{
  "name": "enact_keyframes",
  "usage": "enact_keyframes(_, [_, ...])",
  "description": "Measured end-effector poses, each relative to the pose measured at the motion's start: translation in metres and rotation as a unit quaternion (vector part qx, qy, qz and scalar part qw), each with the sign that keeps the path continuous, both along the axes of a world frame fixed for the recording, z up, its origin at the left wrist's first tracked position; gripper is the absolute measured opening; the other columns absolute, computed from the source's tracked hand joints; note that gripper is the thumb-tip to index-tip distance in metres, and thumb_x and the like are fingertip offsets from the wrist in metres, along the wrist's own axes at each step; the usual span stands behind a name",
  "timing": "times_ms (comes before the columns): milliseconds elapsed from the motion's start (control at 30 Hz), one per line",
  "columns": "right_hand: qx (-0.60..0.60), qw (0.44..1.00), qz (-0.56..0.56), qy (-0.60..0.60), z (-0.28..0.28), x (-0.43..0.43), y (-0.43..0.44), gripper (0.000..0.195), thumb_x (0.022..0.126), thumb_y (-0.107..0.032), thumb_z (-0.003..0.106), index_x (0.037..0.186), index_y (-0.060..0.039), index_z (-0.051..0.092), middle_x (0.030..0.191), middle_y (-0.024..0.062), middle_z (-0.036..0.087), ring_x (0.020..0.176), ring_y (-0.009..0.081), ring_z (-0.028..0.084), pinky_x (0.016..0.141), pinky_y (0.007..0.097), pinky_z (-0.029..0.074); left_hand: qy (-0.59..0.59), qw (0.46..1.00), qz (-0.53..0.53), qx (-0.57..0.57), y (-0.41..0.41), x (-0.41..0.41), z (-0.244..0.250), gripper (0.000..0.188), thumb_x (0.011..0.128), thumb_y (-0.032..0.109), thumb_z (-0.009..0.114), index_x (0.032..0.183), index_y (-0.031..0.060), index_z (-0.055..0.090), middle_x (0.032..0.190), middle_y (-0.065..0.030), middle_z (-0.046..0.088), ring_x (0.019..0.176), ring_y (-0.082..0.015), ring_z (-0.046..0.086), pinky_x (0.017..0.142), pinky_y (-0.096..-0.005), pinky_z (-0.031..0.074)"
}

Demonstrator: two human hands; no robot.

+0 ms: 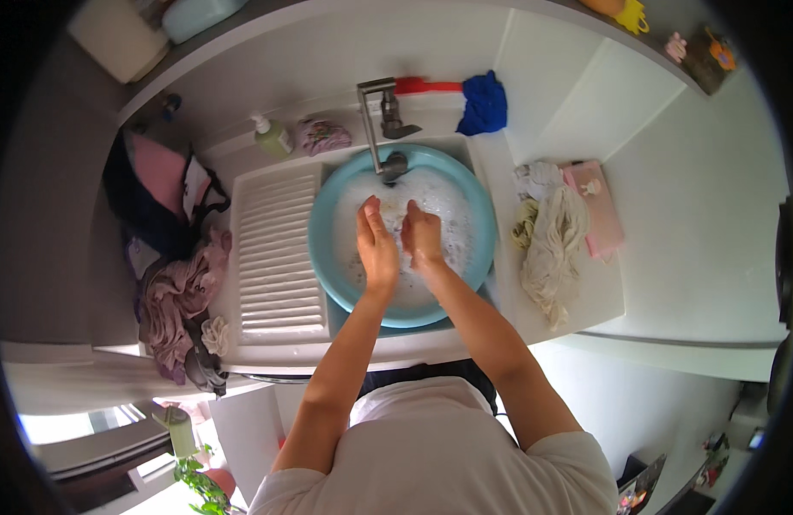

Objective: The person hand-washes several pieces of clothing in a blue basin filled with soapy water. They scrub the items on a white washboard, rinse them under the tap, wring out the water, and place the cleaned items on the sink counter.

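Note:
A light-blue plastic basin (321, 261) filled with white soap suds (454, 222) sits in the sink. Over the foam, my left hand (377, 248) is held nearly flat, palm turned inward, with nothing seen in it. Facing it across a small gap, my right hand (423, 235) has its fingers bent; their inner side is mostly hidden, so I cannot tell whether anything small is in it. Both hands look wet. The metal faucet (374, 129) reaches over the basin's far rim, its spout head (395, 166) just beyond my fingertips.
Left of the basin is a ribbed washboard (280, 257), with crumpled mauve clothing (184, 296) past it. Whitish cloth (554, 244) and a pink case (599, 212) lie right. Behind stand a pump bottle (272, 136), a bunched cloth (324, 136), a red-handled brush (428, 85) and blue cloth (484, 103).

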State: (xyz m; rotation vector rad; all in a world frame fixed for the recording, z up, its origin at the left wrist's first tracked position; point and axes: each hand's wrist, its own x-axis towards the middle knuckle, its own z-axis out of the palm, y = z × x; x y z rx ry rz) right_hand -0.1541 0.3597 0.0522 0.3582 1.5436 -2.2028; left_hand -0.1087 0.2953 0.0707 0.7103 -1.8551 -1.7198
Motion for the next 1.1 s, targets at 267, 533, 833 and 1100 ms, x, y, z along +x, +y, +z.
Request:
enact_keyframes(267, [0.278,0.898,-0.035,0.340,0.007,-0.021,0.069,0.040,0.094,-0.037,0.054,0.072,-0.0039,0.063,0.056,0.0119,0.055,0.049,0.0243,0.050,0.053,0.0375,0.041,-0.001,0.999,-0.048,-0.018,0.006,0.002,-0.012,0.051,0.103,0.042,0.034,0.123,-0.0013,0.054,0.120,-0.0194,0.060,0.115,-0.0290,0.056,0.098,-0.0358,0.040])
enact_keyframes(533, [0.508,0.768,-0.131,0.367,0.062,-0.120,0.266,0.044,0.097,-0.041,0.046,0.115,-0.0036,0.061,0.115,0.0168,0.060,0.111,0.0296,0.053,0.095,0.0388,0.039,-0.021,0.998,-0.063,-0.010,0.002,0.010,-0.050,0.046,0.103,0.038,0.038,0.119,-0.0010,0.056,0.113,-0.0167,0.062,0.105,-0.0260,0.061,0.094,-0.0357,0.044])
enact_keyframes(833, [0.362,0.903,-0.110,0.202,0.041,-0.147,0.289,0.055,0.099,-0.048,0.036,0.125,-0.0046,0.058,0.129,0.0117,0.056,0.122,0.0226,0.048,0.104,0.0334,0.034,-0.117,0.988,-0.041,-0.095,-0.019,0.015,-0.068,0.027,0.099,0.019,0.047,0.113,0.0002,0.060,0.104,-0.0132,0.066,0.097,-0.0232,0.062,0.088,-0.0315,0.046])
enact_keyframes(1100, [0.449,0.711,0.263,0.473,-0.022,-0.099,0.056,0.026,0.088,-0.020,0.059,0.112,-0.0086,0.062,0.116,0.0183,0.061,0.110,0.0346,0.057,0.094,0.0410,0.046,-0.136,0.978,-0.070,-0.139,-0.017,0.028,-0.105,0.023,0.093,0.012,0.050,0.111,0.0051,0.063,0.104,-0.0179,0.066,0.098,-0.0339,0.064,0.085,-0.0376,0.049])
